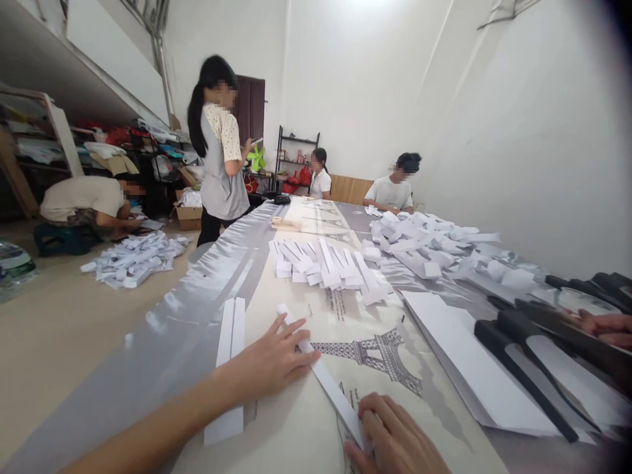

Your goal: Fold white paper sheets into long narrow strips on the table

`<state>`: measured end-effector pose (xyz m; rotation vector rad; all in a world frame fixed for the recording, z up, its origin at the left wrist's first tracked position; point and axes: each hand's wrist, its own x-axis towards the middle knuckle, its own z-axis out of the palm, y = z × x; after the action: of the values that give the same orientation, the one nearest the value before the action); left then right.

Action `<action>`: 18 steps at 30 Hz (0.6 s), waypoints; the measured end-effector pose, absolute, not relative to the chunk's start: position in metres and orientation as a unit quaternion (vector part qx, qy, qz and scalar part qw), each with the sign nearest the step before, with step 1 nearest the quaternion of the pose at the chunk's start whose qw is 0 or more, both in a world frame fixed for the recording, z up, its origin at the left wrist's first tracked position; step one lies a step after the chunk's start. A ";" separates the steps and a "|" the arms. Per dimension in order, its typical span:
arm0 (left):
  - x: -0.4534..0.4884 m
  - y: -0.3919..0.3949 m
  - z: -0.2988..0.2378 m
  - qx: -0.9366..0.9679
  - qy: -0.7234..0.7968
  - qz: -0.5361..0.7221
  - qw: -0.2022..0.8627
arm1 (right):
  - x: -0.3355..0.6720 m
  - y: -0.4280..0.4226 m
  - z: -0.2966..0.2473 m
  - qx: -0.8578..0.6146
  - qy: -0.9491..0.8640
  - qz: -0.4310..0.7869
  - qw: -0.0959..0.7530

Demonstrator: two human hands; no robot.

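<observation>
A narrow white folded paper strip (336, 398) lies slantwise on the table over a printed tower design. My left hand (271, 359) rests across its far part, fingers spread and pressing it from above. At the near end, my right hand (392, 434) has its fingers curled around the strip; part of that end is hidden beneath them. To the left of my left hand lie flat white paper strips (232, 329), partly covered by my forearm. Beyond both hands, several folded white paper pieces (326, 263) are laid in an overlapping row.
White sheets (459, 355) and black-edged items (523, 375) lie at the right, near another person's hand (607, 326). A large paper pile (424, 234) covers the far right of the table. Several people sit or stand around; another paper pile (138, 257) is on the floor.
</observation>
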<state>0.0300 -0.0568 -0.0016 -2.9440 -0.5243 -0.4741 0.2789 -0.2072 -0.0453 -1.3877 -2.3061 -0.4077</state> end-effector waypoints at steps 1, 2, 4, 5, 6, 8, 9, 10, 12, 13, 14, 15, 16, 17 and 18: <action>0.032 -0.058 -0.002 -0.970 -0.171 -0.160 0.064 | 0.276 -0.198 -0.043 -0.505 -0.827 -0.141 0.204; 0.034 -0.060 -0.003 -0.970 -0.168 -0.164 0.070 | 0.272 -0.189 -0.040 -0.511 -0.826 -0.131 0.200; 0.036 -0.062 -0.005 -0.968 -0.165 -0.175 0.073 | 0.264 -0.172 -0.034 -0.521 -0.827 -0.095 0.186; 0.037 -0.063 -0.006 -0.967 -0.164 -0.178 0.078 | 0.260 -0.164 -0.030 -0.527 -0.829 -0.068 0.176; 0.037 -0.063 -0.007 -0.966 -0.164 -0.182 0.080 | 0.256 -0.156 -0.026 -0.535 -0.827 -0.040 0.166; 0.036 -0.061 -0.009 -0.965 -0.158 -0.190 0.086 | 0.249 -0.139 -0.016 -0.554 -0.817 0.016 0.158; 0.036 -0.058 -0.010 -0.964 -0.156 -0.195 0.088 | 0.247 -0.130 -0.011 -0.563 -0.810 0.043 0.158; 0.035 -0.056 -0.012 -0.963 -0.156 -0.200 0.089 | 0.247 -0.121 -0.006 -0.567 -0.805 0.066 0.158; 0.033 -0.050 -0.016 -0.961 -0.166 -0.203 0.090 | 0.248 -0.102 0.004 -0.558 -0.811 0.100 0.143; 0.033 -0.047 -0.019 -0.960 -0.174 -0.201 0.091 | 0.251 -0.093 0.009 -0.543 -0.821 0.107 0.139; 0.032 -0.044 -0.021 -0.958 -0.183 -0.199 0.093 | 0.253 -0.085 0.012 -0.527 -0.832 0.113 0.134; 0.030 -0.042 -0.023 -0.957 -0.190 -0.198 0.095 | 0.256 -0.077 0.015 -0.508 -0.843 0.118 0.130; 0.029 -0.040 -0.024 -0.956 -0.195 -0.199 0.095 | 0.258 -0.071 0.016 -0.488 -0.854 0.124 0.130; 0.028 -0.039 -0.024 -0.955 -0.199 -0.203 0.090 | 0.261 -0.066 0.016 -0.472 -0.862 0.130 0.132; 0.026 -0.039 -0.023 -0.954 -0.201 -0.207 0.078 | 0.263 -0.063 0.015 -0.458 -0.868 0.135 0.137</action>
<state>0.0260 -0.0387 -0.0233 -2.8566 -0.6032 -0.6187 0.2627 -0.0633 0.0151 -1.3263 -2.5105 0.3909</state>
